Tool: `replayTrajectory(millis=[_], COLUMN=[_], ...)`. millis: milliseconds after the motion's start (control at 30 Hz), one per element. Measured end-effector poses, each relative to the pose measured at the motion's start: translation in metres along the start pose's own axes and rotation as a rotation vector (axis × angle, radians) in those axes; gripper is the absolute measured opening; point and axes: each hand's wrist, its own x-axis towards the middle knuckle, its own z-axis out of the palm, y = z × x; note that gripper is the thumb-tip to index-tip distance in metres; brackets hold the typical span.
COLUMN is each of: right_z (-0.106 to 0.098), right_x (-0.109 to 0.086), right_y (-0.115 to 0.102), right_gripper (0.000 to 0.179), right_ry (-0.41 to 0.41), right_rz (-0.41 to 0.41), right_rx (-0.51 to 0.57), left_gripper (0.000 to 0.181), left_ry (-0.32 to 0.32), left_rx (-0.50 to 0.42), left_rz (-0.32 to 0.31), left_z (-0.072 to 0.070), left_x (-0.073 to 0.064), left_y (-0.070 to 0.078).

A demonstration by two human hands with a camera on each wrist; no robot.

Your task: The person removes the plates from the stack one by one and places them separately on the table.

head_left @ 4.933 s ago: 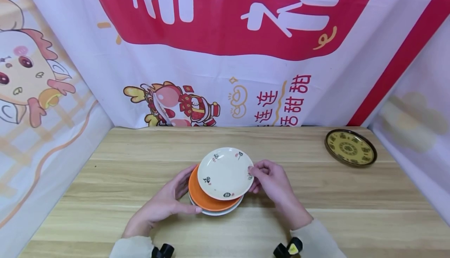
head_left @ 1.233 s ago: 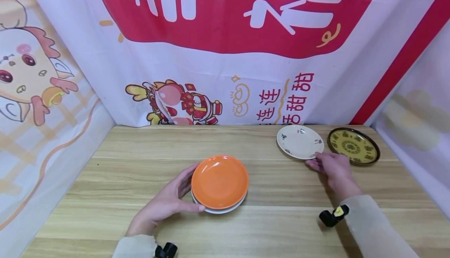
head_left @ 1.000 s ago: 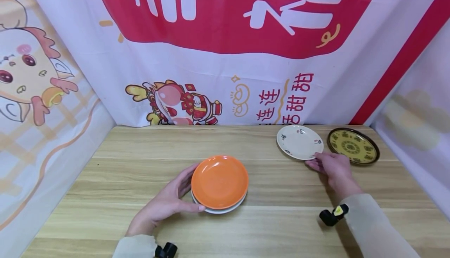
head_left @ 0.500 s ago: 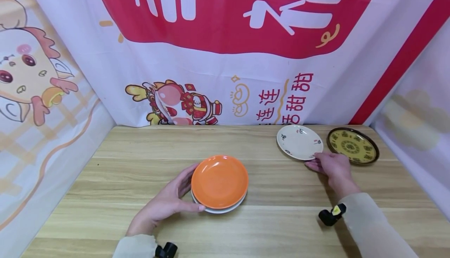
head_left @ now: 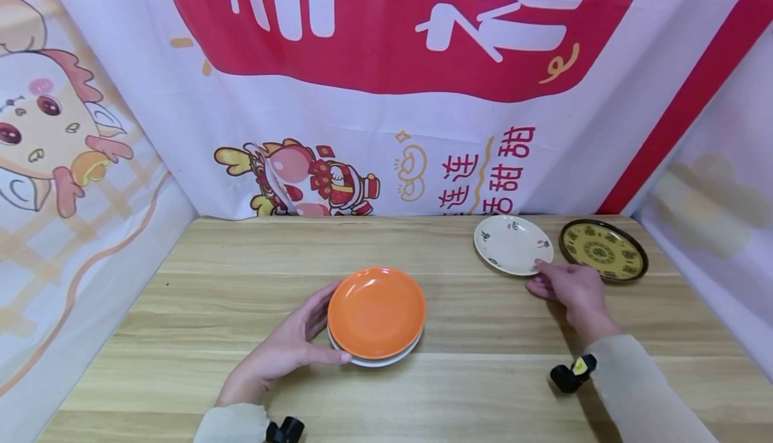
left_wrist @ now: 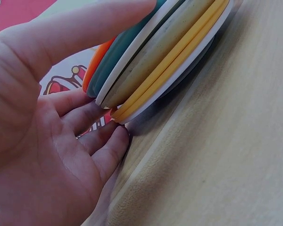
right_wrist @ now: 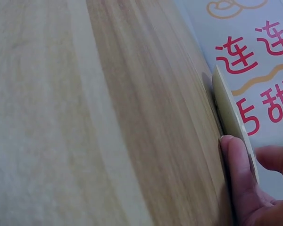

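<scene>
The right grip (head_left: 570, 288) is closed on the near rim of a white plate (head_left: 510, 241), thumb on top and fingers beneath; most of the plate extends beyond the fingertips, ahead and to the left. Whether its far edge rests on the wood is unclear. Just right of this grip, and partly behind it, lies a yellow-green plate (head_left: 604, 248) with a dark rim.

The left grip (head_left: 296, 346) curves round the left side of a stack of plates (left_wrist: 155, 54), thumb at the near edge and fingers farther back. An orange plate (head_left: 376, 312) tops the stack, with teal, white, olive and yellow edges below.

Under both grips runs a pale wood-grained worktop (head_left: 453, 389). Beyond them hangs a white and red cloth (head_left: 374, 80) with lettering; printed cloth (head_left: 60, 127) also covers the left side.
</scene>
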Motion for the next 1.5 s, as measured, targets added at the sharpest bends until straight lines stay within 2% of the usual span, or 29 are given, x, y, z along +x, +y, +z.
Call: replayTrajectory(millis=[167,300,433,500,667,800,967,1100,1500], right_z=[0.000,-0.001,-0.003,-0.002,0.016,0.035,0.052,0.063,0.107], right_x=[-0.001,-0.004,-0.013,-0.019,-0.041,-0.060,-0.074,-0.083,-0.095], right_y=[0.001,0.001,-0.006,-0.013,-0.036,-0.048,-0.055,-0.053,-0.025], right_gripper=[0.063,0.063,0.061,0.060,0.052,0.046,0.047,0.047,0.039], right_ry=[-0.010,0.042,0.127,0.142,0.086,0.029,0.004,-0.015,-0.126], right_rz=[-0.015,-0.041,-0.143,-0.206,-0.339,-0.396,-0.409,-0.432,-0.384], right_rx=[-0.001,-0.040,-0.157,-0.181,-0.144,-0.094,-0.054,-0.063,-0.066], left_gripper=[0.113,0.111,0.111,0.111,0.111,0.112,0.114,0.113,0.113], left_ry=[0.000,-0.001,-0.001,-0.002,0.002,0.015,0.018,0.017,0.000], left_rx=[-0.001,-0.009,-0.018,-0.017,-0.008,-0.005,0.003,0.002,0.000], left_rz=[0.006,-0.005,-0.014,-0.013,-0.009,-0.011,-0.017,-0.013,0.003], left_z=[-0.001,0.000,0.000,0.000,-0.002,-0.001,0.000,-0.001,-0.001], left_x=[-0.001,0.000,0.000,0.000,-0.001,-0.001,0.000,0.001,0.002], left_y=[-0.001,-0.001,-0.001,-0.001,-0.001,-0.002,-0.001,-0.001,-0.002])
